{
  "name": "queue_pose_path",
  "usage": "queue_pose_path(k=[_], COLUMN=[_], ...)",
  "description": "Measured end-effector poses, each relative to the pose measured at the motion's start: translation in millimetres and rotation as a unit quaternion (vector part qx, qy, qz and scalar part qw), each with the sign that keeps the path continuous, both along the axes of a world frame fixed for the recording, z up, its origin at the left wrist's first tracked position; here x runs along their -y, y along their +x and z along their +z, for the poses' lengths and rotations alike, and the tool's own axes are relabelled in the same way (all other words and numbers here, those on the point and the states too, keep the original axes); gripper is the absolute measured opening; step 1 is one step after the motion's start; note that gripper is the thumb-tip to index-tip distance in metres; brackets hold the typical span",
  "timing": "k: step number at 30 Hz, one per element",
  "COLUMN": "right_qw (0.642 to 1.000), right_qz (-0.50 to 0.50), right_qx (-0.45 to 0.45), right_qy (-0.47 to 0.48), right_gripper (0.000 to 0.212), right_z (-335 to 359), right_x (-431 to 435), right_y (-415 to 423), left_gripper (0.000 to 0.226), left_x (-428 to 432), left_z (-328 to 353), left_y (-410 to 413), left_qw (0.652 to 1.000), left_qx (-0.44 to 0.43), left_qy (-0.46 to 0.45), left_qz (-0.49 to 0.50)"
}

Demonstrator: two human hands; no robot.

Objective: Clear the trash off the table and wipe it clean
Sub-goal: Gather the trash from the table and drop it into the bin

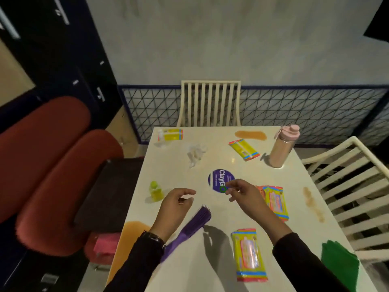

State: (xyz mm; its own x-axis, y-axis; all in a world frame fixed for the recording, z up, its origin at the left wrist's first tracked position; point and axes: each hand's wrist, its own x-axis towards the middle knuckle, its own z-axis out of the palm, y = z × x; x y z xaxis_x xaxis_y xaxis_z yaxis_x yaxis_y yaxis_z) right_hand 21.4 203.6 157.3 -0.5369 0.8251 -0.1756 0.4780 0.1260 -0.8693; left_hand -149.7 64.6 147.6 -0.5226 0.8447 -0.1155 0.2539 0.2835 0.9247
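Observation:
On the white table [221, 211] lie several yellow snack wrappers: one near the front [249, 256], one at mid right [274, 202], one toward the back [244, 149], one at the back left corner [171, 134]. A crumpled clear plastic scrap [195, 153] lies at the back. Orange spills show at the front left [134, 230], back [250, 135] and right [313, 204]. A folded green cloth [339, 264] rests at the front right. My left hand [175, 204] and my right hand [242, 193] hover over the middle, fingers apart, holding nothing.
A purple hairbrush [189, 226] lies under my left wrist. A round purple sticker [221, 179], a small yellow-green bottle [156, 190] and a pink water bottle [283, 146] are on the table. White slatted chairs stand behind [210, 102] and to the right [347, 186]; a red sofa [48, 165] is left.

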Motion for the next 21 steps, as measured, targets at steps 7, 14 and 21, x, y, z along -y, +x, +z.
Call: queue_pose_path(k=[7, 14, 21], right_qw=[1.000, 0.997, 0.990], right_qz=[-0.007, -0.050, -0.099], right_qx=[0.000, 0.010, 0.055], right_qy=[-0.028, -0.052, -0.088], right_gripper=[0.012, 0.023, 0.026], right_z=[-20.2, -48.4, -84.3], right_x=[-75.5, -121.9, -146.1], right_y=[4.3, -2.3, -12.3], left_gripper=[0.032, 0.053, 0.089], left_x=[-83.7, -205.0, -327.7], left_z=[-12.9, -37.6, -119.6], left_y=[-17.0, -90.2, -153.8], left_qw=[0.995, 0.978, 0.894], left_qx=[-0.086, -0.158, -0.261], left_qy=[-0.040, -0.127, -0.334], left_qz=[-0.025, -0.048, -0.147])
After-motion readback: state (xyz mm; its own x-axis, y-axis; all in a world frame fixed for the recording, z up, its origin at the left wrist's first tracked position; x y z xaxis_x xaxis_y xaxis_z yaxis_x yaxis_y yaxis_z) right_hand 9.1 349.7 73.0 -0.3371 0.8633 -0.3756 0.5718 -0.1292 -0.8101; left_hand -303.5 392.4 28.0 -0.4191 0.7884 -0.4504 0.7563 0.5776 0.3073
